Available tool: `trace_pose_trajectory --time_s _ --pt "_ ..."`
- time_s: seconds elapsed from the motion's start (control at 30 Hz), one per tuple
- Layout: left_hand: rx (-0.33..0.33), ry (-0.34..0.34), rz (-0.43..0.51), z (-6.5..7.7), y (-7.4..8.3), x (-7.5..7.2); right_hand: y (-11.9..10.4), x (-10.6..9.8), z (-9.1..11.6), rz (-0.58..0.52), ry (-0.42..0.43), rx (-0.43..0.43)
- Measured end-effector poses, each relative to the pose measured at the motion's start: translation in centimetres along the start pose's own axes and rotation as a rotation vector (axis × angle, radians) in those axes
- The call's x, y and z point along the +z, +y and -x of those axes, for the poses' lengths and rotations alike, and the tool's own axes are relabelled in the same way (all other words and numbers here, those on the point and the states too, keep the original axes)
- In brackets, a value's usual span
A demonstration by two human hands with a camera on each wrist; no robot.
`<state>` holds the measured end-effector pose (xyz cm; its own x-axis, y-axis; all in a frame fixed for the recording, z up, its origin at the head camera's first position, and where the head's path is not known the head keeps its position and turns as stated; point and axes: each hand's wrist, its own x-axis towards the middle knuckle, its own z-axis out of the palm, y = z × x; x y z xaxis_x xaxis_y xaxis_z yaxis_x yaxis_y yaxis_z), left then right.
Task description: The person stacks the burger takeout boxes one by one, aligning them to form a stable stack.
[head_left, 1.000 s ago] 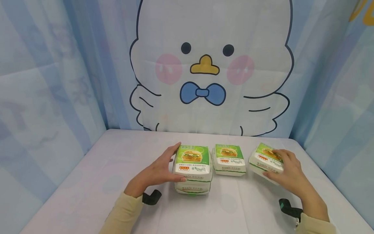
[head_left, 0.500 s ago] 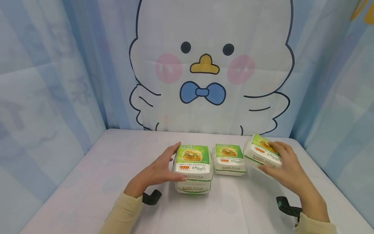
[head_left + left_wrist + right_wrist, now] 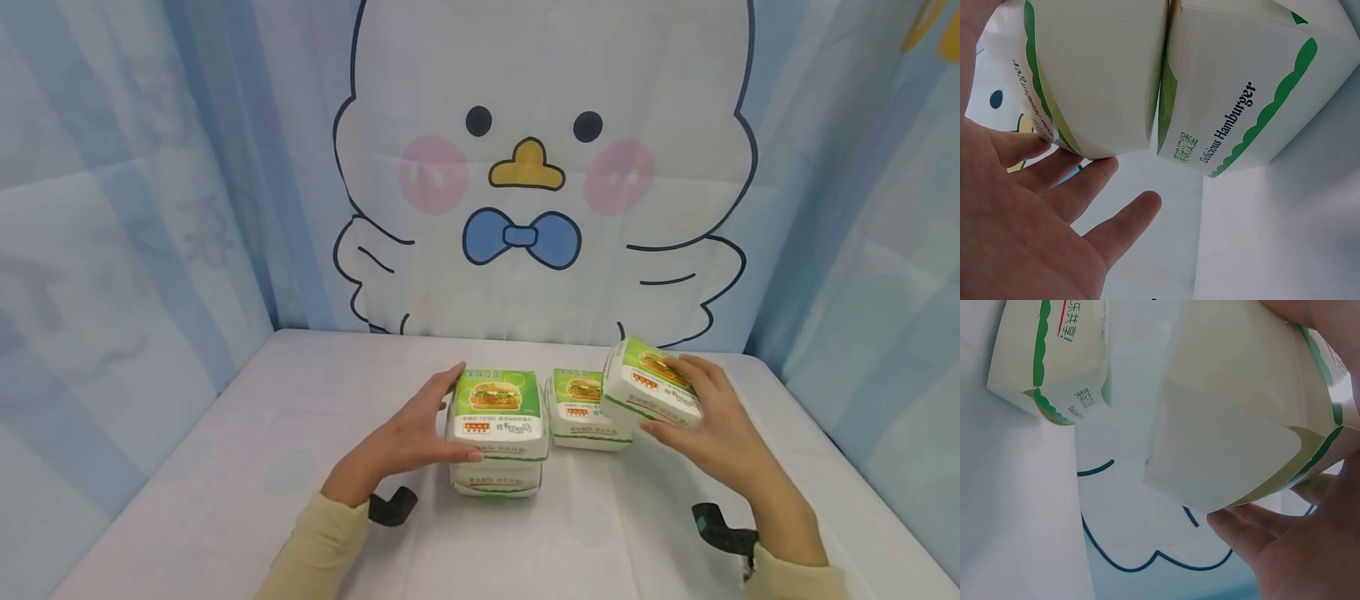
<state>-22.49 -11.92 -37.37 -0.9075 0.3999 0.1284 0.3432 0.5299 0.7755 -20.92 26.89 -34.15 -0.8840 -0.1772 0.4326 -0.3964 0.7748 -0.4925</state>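
Note:
Four-sided white and green hamburger boxes lie before me. On the left, one upper hamburger box (image 3: pixel 498 427) sits over a lower hamburger box (image 3: pixel 495 481). My left hand (image 3: pixel 397 442) grips the upper one, thumb at its front and fingers behind; the left wrist view shows a narrow gap above the lower box (image 3: pixel 1241 94). My right hand (image 3: pixel 723 429) holds another hamburger box (image 3: pixel 651 385) off the table, tilted, thumb in front and fingers at the back. Its pale underside shows in the right wrist view. Behind it, partly covered, stands a single hamburger box (image 3: pixel 588 433).
The boxes stand on a white-covered table (image 3: pixel 585 533). A curtain (image 3: pixel 525 292) with a cartoon chick hangs at the table's back edge, and blue-white curtains (image 3: pixel 127 250) close off both sides. Each wrist carries a black camera mount (image 3: pixel 723 529).
My right hand has lifted its hamburger box and carried it left, so it now overlaps the middle box. In my left hand, the upper box has shifted slightly to the right.

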Motion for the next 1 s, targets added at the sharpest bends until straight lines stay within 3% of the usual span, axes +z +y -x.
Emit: trace_pose_trajectory --time_s 1.0 --pt "0.014 0.006 -0.025 0.0 -0.2 0.2 -4.0 2.0 -1.8 -0.015 -0.014 -0.11"
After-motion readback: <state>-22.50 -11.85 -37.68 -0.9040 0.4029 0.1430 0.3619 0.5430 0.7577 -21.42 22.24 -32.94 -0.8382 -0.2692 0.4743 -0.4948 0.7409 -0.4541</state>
